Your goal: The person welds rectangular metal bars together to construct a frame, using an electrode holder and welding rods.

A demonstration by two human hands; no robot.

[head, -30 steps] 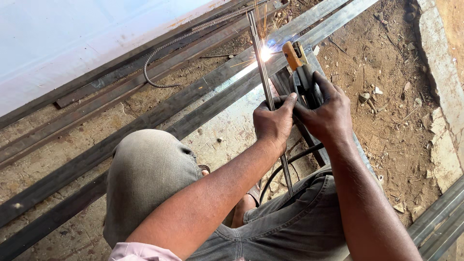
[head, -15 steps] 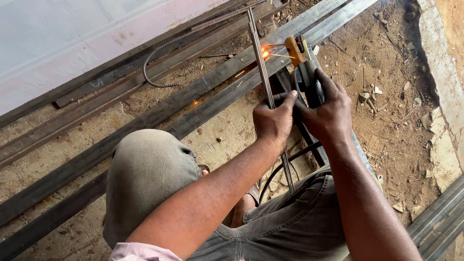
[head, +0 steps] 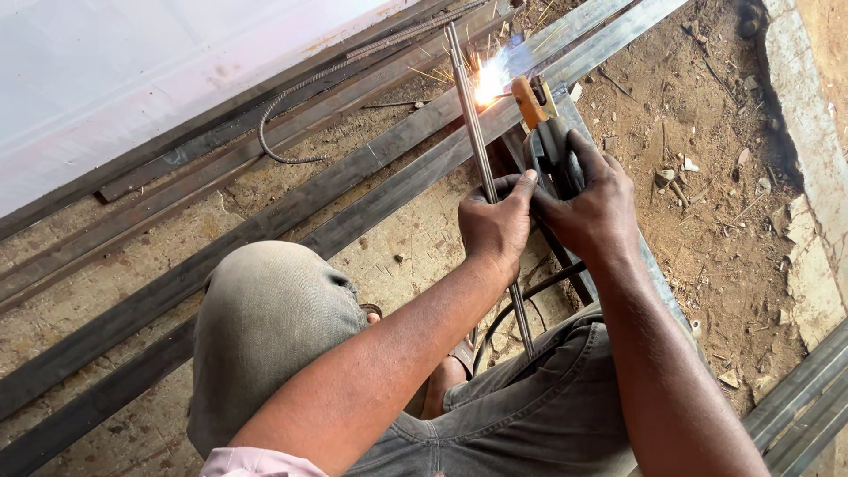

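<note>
We are gripping a thin grey steel rod in our left hand, fingers clenched round it about midway, so it is lying lengthwise across the flat steel bars on the dirt floor. Our right hand is wrapping tightly around a dark electrode holder with an orange tip. A white-yellow arc is flaring and throwing sparks just beside the rod's far end, where it is crossing the bars.

A dusty concrete floor fills the middle. A pale wall stands at ten o'clock. Loose dirt with stones lies at two o'clock, edged by a concrete kerb. Daylight falls evenly.
</note>
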